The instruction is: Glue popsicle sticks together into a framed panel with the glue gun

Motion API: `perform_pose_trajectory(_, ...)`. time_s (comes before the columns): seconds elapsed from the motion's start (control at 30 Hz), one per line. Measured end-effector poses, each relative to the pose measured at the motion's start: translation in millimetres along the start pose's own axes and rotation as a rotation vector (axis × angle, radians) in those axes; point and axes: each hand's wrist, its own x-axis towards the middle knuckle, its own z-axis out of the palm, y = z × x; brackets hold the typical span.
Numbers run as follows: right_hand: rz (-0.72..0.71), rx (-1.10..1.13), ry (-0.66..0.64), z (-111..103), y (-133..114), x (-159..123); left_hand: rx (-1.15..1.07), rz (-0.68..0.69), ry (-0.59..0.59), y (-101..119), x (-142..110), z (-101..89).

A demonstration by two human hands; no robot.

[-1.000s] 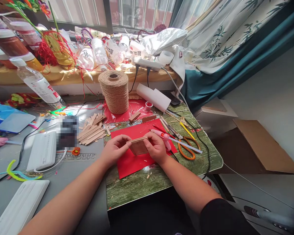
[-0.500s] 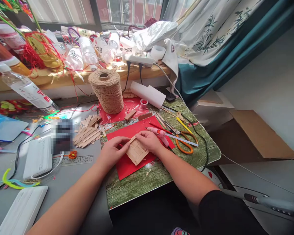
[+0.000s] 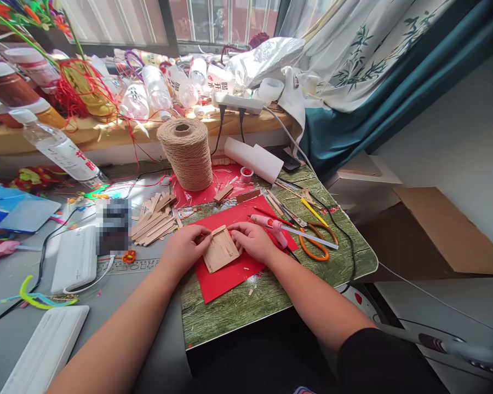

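Observation:
Between my two hands is a small panel made of flat wooden craft sticks [image 3: 221,253], tilted above a red sheet [image 3: 225,284]. My left hand [image 3: 188,247] is closed on its left edge, thumb and fingers near the upper corner. The fingers of my right hand [image 3: 252,241] are bent against the panel's right edge. Right of that hand lies a pink hot glue gun [image 3: 267,221] with a pale glue stick in its back. Orange-handled scissors [image 3: 314,250] rest beside it.
Loose craft sticks [image 3: 154,221] are heaped to the left. A big spool of twine [image 3: 185,156] stands behind the red sheet. White power banks [image 3: 74,262] lie on the grey table. A power strip [image 3: 238,103] and plastic bottles [image 3: 66,153] are near the windowsill.
The stick panel has been turned and tipped between my hands, so another side or angle shows. My right hand has shifted from its top to its right edge. The view has moved slightly left.

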Motion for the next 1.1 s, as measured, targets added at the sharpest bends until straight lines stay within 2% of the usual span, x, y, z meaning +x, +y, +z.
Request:
perform_pose_trajectory(0.1, -0.119, -0.159, 0.032, 1, -1, -7, 0.027, 0.043, -0.016, -3, 2, 0.6)
perform_pose_trajectory(0.2, -0.404, -0.459, 0.109, -1, -5, -13, 0.019, 0.071, -0.019, -6, 3, 2.6)
perform_pose_trajectory(0.27, -0.541, -0.586, 0.136, -3, -8, -14, 0.019, 0.087, -0.005, -8, 3, 4.3)
perform_pose_trajectory(0.37, -0.605, -0.638, 0.154, -4, -10, -14, 0.025, 0.106, 0.001, -12, 3, 6.6)
perform_pose_trajectory(0.57, -0.794, -0.607, 0.227, -5, -9, -22, 0.041, 0.154, 0.022, -11, 3, 6.8)
perform_pose_trajectory(0.7, -0.723, -0.654, 0.251, -2, -12, -21, 0.01, 0.24, 0.102, 0, 0, 2.0)
perform_pose_trajectory(0.8, -0.674, -0.667, 0.196, -1, -14, -16, 0.003, 0.315, 0.14, 6, -2, -1.3)
perform_pose_trajectory(0.93, -0.643, -0.63, 0.129, -1, -14, -13, 0.044, 0.351, 0.155, 8, -4, -2.8)
perform_pose_trajectory(1.1, -0.652, -0.598, 0.111, 0, -14, -14, 0.053, 0.369, 0.148, 9, -3, -2.3)
